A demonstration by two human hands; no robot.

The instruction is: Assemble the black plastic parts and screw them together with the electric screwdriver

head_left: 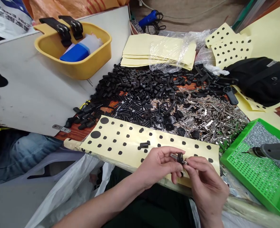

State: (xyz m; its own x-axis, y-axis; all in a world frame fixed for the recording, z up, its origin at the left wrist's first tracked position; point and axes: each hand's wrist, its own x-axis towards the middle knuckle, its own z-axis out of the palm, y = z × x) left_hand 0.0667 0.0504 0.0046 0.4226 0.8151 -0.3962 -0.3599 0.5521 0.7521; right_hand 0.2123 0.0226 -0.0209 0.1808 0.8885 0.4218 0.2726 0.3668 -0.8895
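My left hand and my right hand meet above a cream sheet printed with black dots. Fingers of both hands pinch a small black plastic part with a metal strip, partly hidden by my fingertips. A similar black plastic piece lies on the sheet just beyond my left hand. Farther off, on the wooden tabletop, spread a heap of black plastic parts, ribbed black pins and silver metal pieces.
A green perforated tray holding grey screws sits at right, with an electric screwdriver over it. A yellow tub stands at back left. Wrapped cream sheets and a black bag lie beyond. A white plastic bag hangs below.
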